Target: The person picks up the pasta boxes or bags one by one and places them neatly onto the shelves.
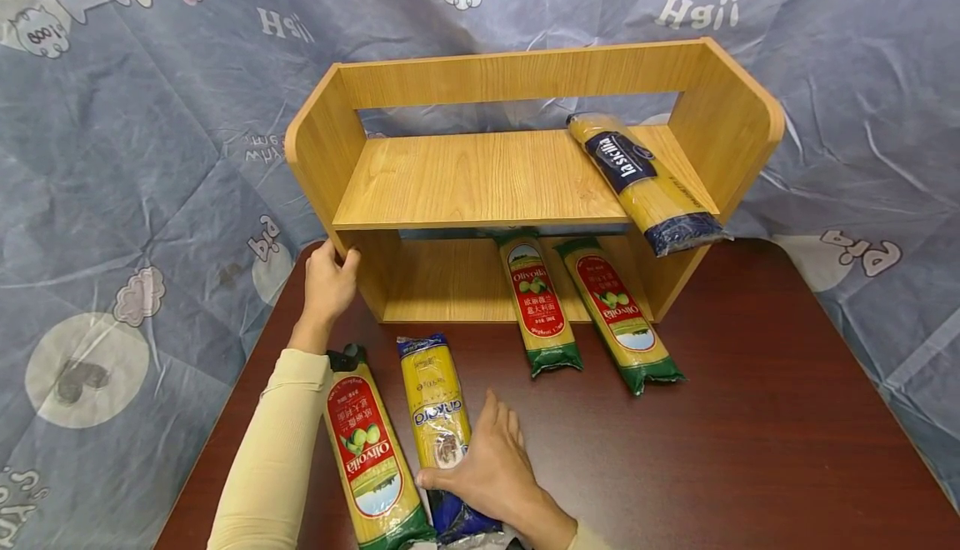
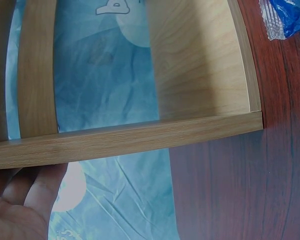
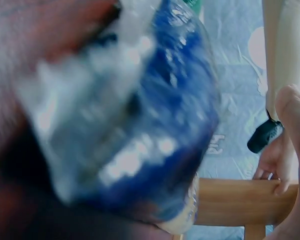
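In the head view my left hand grips the left side panel of a two-tier wooden shelf, thumb in front and fingers behind. The left wrist view shows those fingers against the panel's edge. My right hand is spread over the lower part of a yellow-and-blue spaghetti packet, its thumb apart from straight fingers. Up close in the right wrist view, the packet's blue plastic end is blurred; whether the hand touches it I cannot tell. Left of it lies a green-ended spaghetti packet with a red label.
Two more red-labelled spaghetti packets, one left and one right, lie on the lower tier, jutting over the dark red table. A navy-labelled spaghetti packet slants over the upper tier's right front edge. A printed cloth hangs behind.
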Demonstrator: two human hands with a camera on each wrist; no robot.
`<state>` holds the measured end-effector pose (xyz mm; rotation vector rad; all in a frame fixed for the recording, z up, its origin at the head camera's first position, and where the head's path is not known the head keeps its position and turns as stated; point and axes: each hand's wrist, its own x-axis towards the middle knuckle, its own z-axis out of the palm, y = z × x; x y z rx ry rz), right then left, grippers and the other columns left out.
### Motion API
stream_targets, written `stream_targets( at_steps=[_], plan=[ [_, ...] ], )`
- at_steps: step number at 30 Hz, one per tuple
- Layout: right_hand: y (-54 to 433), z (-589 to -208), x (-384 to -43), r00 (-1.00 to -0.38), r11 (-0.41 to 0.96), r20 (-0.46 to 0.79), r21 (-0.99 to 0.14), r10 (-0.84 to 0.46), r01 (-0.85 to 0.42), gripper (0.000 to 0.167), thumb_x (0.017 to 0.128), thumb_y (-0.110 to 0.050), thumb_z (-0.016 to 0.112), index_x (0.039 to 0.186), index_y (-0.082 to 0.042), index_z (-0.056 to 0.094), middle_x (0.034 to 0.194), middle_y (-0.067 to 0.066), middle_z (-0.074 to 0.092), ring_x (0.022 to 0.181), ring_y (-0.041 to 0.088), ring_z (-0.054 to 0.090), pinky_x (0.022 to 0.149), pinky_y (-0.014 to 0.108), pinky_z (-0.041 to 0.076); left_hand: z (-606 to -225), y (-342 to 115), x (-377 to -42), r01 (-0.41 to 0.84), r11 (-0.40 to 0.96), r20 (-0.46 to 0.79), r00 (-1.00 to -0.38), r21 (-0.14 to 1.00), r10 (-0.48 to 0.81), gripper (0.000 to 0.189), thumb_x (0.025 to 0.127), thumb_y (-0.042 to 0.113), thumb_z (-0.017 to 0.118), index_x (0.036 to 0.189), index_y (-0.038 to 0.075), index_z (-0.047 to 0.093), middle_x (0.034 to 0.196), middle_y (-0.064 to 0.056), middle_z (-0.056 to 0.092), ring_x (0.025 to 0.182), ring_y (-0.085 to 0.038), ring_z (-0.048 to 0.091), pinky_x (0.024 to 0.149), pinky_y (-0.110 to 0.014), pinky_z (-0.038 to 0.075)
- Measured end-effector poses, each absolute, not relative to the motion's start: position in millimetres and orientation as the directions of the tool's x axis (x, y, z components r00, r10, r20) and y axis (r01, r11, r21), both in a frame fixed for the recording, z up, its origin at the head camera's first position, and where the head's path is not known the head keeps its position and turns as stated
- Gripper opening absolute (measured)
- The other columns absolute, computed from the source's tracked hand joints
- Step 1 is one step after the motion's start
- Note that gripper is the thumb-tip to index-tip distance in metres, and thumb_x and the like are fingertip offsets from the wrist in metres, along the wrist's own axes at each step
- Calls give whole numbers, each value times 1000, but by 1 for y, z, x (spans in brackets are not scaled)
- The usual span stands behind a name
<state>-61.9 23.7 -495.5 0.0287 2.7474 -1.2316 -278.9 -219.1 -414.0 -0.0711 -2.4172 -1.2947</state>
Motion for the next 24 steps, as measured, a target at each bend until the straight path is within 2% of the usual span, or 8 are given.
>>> stream_targets(
  at_steps=[9,24],
  plan=[
    [13,-511,-60,-998,746,-25,-665,-61,-29,149,49,-69,93,153,12,24,146,33,40,135,48,37,111,59,32,-414,-220,-279,213,573,355,-924,791,-145,28,102,17,55,118,-3,66,108,-23,71,98,-35,69,83,-51,55],
    [2,-525,-61,-991,852,30,-508,-131,-128,152,48,-79,86,152,13,23,146,32,36,135,45,34,113,57,27,-413,-219,-279,228,573,371,-917,788,-146,27,101,14,56,119,-4,67,109,-24,71,99,-38,70,86,-51,55]
  ],
)
